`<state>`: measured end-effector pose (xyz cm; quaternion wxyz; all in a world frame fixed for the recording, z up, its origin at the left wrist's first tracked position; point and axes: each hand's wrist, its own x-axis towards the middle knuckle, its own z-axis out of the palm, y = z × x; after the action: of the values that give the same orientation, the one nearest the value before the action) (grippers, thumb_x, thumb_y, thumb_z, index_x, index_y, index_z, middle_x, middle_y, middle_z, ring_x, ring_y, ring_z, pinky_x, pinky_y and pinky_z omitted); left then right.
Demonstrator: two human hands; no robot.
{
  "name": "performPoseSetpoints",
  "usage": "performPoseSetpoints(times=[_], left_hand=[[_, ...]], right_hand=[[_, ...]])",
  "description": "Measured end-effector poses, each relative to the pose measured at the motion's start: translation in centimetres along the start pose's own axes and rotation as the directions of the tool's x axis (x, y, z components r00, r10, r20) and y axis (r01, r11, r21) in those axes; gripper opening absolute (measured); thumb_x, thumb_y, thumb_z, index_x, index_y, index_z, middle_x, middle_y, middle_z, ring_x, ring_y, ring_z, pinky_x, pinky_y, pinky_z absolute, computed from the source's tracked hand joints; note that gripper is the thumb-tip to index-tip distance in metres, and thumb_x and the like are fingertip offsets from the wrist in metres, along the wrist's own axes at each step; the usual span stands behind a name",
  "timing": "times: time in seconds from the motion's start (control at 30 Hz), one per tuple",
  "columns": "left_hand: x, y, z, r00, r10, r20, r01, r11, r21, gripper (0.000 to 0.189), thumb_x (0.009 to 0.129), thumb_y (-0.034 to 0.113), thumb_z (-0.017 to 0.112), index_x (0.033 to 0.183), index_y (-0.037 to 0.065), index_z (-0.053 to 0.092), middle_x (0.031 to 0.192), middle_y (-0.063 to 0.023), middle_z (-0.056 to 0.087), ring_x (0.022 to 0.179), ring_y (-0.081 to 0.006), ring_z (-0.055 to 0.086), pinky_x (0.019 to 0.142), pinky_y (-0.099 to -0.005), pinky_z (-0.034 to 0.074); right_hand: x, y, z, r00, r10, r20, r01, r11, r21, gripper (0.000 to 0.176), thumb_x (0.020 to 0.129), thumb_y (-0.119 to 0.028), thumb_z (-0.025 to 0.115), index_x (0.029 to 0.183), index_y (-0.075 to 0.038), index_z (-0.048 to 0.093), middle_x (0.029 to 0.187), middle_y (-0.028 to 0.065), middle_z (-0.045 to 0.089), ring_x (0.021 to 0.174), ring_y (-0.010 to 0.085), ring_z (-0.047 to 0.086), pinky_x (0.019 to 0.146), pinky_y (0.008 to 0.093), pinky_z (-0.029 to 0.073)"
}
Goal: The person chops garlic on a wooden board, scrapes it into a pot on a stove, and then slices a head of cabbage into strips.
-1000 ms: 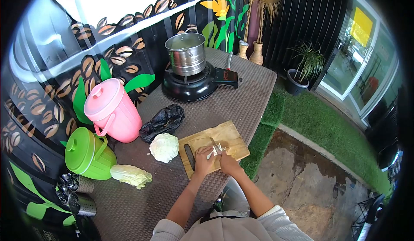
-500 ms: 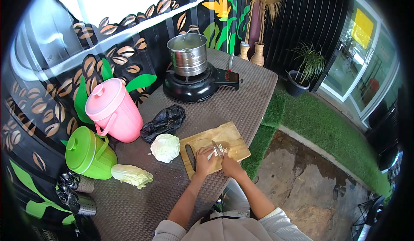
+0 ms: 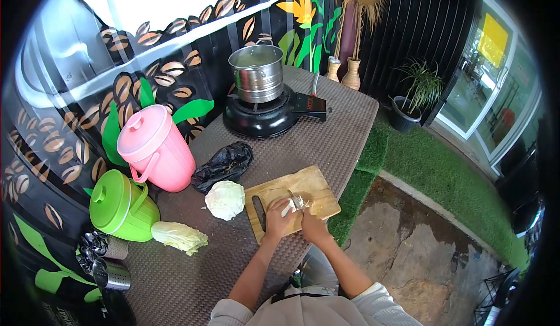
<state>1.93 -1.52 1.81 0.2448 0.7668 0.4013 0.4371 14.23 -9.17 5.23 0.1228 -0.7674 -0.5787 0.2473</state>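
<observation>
On the wooden cutting board point(image 3: 318, 187), my left hand point(image 3: 279, 218) presses down a piece of white vegetable point(image 3: 287, 208), its fingers closed over it. Just to the right, my right hand point(image 3: 314, 228) grips a knife point(image 3: 295, 196), whose blade stands beside the left fingertips; the handle is hidden in the hand. Thin pale shreds point(image 3: 302, 202) lie against the blade's right side. Left of the board sits a round cabbage point(image 3: 225, 200), and farther left a long leafy cabbage point(image 3: 178, 237) rests on the table.
A steel pot point(image 3: 256, 74) stands on a black gas stove point(image 3: 260, 116) at the back. Behind the round cabbage is a crumpled black plastic bag point(image 3: 224, 164). Pink point(image 3: 158, 151) and green point(image 3: 121, 209) lidded jugs line the wall, near metal utensil holders point(image 3: 112, 274).
The knife and my right hand have shifted very slightly. My left hand keeps its hold on the white vegetable, and the whole view has moved a touch.
</observation>
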Motion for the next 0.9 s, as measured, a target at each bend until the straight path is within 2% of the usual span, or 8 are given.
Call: performPoseSetpoints(times=[0.13,0.27,0.3,0.47,0.57,0.7,0.77,0.9], left_hand=[[0.1,-0.3,0.0,0.999,0.053,-0.012,-0.053,0.999,0.003,0.026,0.075,0.008,0.072,0.1,-0.002,0.07,0.107,-0.016,0.067,0.107,-0.0309,0.059,0.093,-0.038,0.047],[-0.1,-0.5,0.2,1.0,-0.013,0.006,0.014,0.999,-0.038,0.026,0.075,0.007,0.073,0.1,-0.001,0.07,0.106,-0.0158,0.067,0.106,-0.0303,0.06,0.092,-0.0377,0.047],[-0.1,-0.5,0.2,1.0,-0.019,0.007,0.019,0.999,-0.033,0.026,0.075,0.007,0.073,0.1,-0.001,0.07,0.106,-0.0156,0.068,0.106,-0.0299,0.06,0.092,-0.0377,0.047],[-0.1,-0.4,0.1,1.0,-0.024,0.012,0.024,0.999,-0.027,0.024,0.077,0.009,0.072,0.099,-0.001,0.07,0.106,-0.0149,0.067,0.106,-0.0302,0.059,0.092,-0.038,0.047],[0.0,-0.6,0.4,0.999,-0.035,0.007,0.035,0.999,-0.036,0.024,0.076,0.008,0.073,0.099,-0.001,0.07,0.106,-0.0151,0.067,0.105,-0.0298,0.06,0.091,-0.0373,0.048],[-0.2,-0.9,0.4,1.0,-0.012,0.006,0.012,1.0,-0.02,0.025,0.076,0.007,0.073,0.1,-0.001,0.071,0.107,-0.0154,0.068,0.105,-0.0298,0.061,0.091,-0.0368,0.048],[-0.2,-1.3,0.6,1.0,-0.014,0.018,0.015,1.0,-0.024,0.025,0.077,0.008,0.073,0.099,-0.001,0.07,0.106,-0.0149,0.067,0.104,-0.0299,0.06,0.091,-0.0373,0.048],[-0.1,-0.6,0.2,0.999,-0.026,0.039,0.027,0.999,-0.029,0.023,0.079,0.01,0.071,0.099,-0.001,0.07,0.106,-0.0141,0.067,0.105,-0.0294,0.06,0.091,-0.0376,0.047]], right_hand=[[-0.9,-1.5,2.8,0.979,0.079,-0.19,-0.091,0.994,-0.055,0.042,0.087,-0.01,0.049,0.123,0.005,0.035,0.089,0.0326,0.063,0.082,0.0435,0.066,0.071,0.0511,0.054],[2.0,0.3,2.3,0.996,-0.027,-0.087,0.023,0.999,-0.042,0.034,0.088,-0.011,0.048,0.117,0.004,0.038,0.087,0.0324,0.063,0.08,0.0445,0.065,0.068,0.0511,0.053],[1.6,-0.2,0.2,1.0,0.0,-0.006,0.0,0.999,-0.034,0.037,0.09,-0.016,0.049,0.12,0.004,0.038,0.09,0.0284,0.065,0.089,0.0419,0.066,0.074,0.0502,0.053],[0.3,0.6,-0.3,1.0,0.003,0.013,-0.004,0.994,0.11,0.028,0.092,-0.018,0.044,0.112,0.001,0.039,0.089,0.0339,0.062,0.085,0.0482,0.063,0.074,0.0577,0.049],[-0.6,-0.4,1.3,0.988,0.131,-0.077,-0.127,0.99,0.058,0.029,0.092,-0.016,0.045,0.114,0.001,0.038,0.088,0.0337,0.062,0.085,0.0485,0.063,0.074,0.0558,0.051],[0.8,-0.7,0.4,0.995,0.086,-0.057,-0.082,0.994,0.067,0.03,0.09,-0.011,0.047,0.115,0.003,0.037,0.087,0.0333,0.063,0.084,0.0486,0.064,0.074,0.0553,0.051],[0.6,-0.8,-1.0,0.998,0.022,0.065,-0.02,1.0,-0.023,0.042,0.092,-0.015,0.046,0.126,0.006,0.033,0.091,0.0301,0.065,0.088,0.0435,0.066,0.076,0.0506,0.053],[-0.3,-0.5,1.4,0.999,0.023,-0.039,-0.024,0.999,-0.039,0.039,0.091,-0.017,0.051,0.12,0.004,0.036,0.092,0.0291,0.065,0.088,0.0429,0.066,0.075,0.0496,0.054]])
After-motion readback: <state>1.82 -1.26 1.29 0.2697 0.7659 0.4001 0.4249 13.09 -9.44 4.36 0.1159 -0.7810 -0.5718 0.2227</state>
